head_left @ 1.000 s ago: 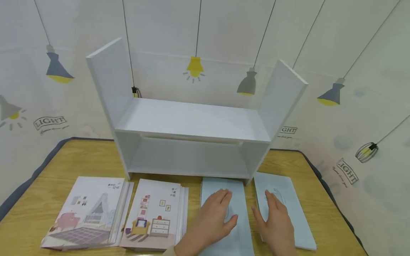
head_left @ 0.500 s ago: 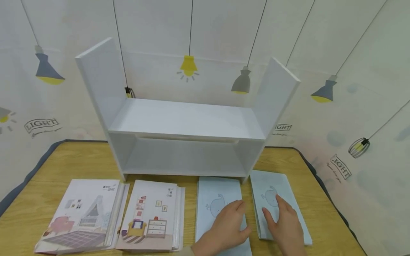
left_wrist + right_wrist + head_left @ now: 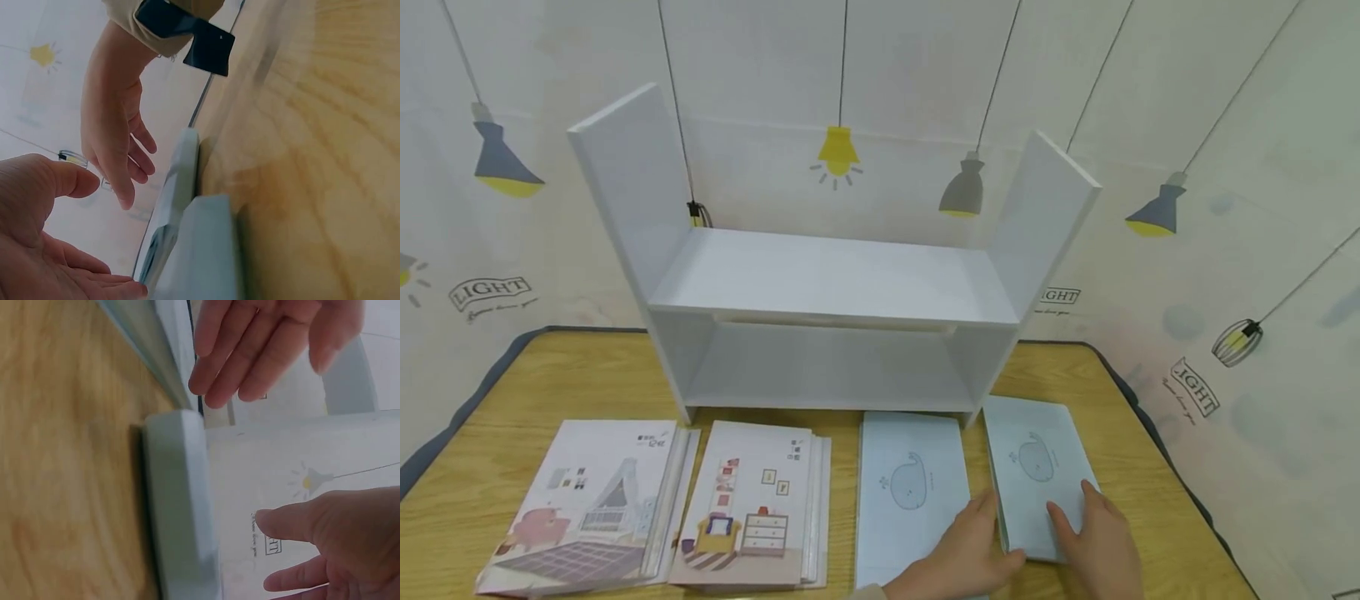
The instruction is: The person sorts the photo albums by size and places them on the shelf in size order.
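there's the rightmost blue book [image 3: 1034, 458], flat on the wood-grained tabletop [image 3: 587, 371]: pale, slim, rectangular, a round-bellied whale in fine line on its smooth cover. left hand [image 3: 967, 546] by its near left corner, right hand [image 3: 1103, 542] at its right side, fingers apart on both, neither gripping anything; whether they touch it, can't tell! a matching whale book [image 3: 910, 492] lies just beside it. cover print's too tiny to read, but the wall lettering [image 3: 492, 289] says "light".

Table [image 3: 587, 367] wood-grained; shelf [image 3: 842, 275] smooth, slightly glossy; blue books [image 3: 898, 529] matt.
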Demonstrator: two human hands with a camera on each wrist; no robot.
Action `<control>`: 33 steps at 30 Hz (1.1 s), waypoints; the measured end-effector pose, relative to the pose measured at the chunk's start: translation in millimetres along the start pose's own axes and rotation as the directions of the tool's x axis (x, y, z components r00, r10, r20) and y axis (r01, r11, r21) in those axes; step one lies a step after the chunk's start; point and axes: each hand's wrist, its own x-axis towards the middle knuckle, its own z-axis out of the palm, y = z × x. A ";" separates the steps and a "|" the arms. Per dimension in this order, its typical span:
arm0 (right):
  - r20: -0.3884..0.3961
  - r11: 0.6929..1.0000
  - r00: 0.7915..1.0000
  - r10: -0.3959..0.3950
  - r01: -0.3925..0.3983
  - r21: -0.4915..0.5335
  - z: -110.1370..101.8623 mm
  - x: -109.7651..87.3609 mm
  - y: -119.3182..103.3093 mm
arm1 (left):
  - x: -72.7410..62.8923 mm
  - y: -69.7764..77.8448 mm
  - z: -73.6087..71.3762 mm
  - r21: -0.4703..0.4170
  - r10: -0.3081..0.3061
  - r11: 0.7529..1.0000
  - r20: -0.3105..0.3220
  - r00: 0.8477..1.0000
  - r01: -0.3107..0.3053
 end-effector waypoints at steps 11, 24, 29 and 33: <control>0.117 0.994 0.987 0.112 -0.112 -0.007 -0.8 8.4 19.9 | 4.7 -1.0 14.8 -0.303 -0.072 0.950 0.008 0.997 0.071; 0.199 0.977 0.969 0.146 -0.173 0.125 0.5 13.0 45.2 | 15.2 12.6 20.7 -0.555 -0.443 0.718 0.103 0.891 0.421; 0.166 0.954 0.969 0.184 -0.216 0.206 -3.6 13.5 45.7 | 19.0 7.1 16.1 -0.671 -0.435 0.614 0.150 0.888 0.415; 0.191 0.911 0.955 0.226 -0.276 0.307 -5.7 15.9 52.0 | 20.7 1.9 10.4 -0.754 -0.438 0.514 0.180 0.881 0.410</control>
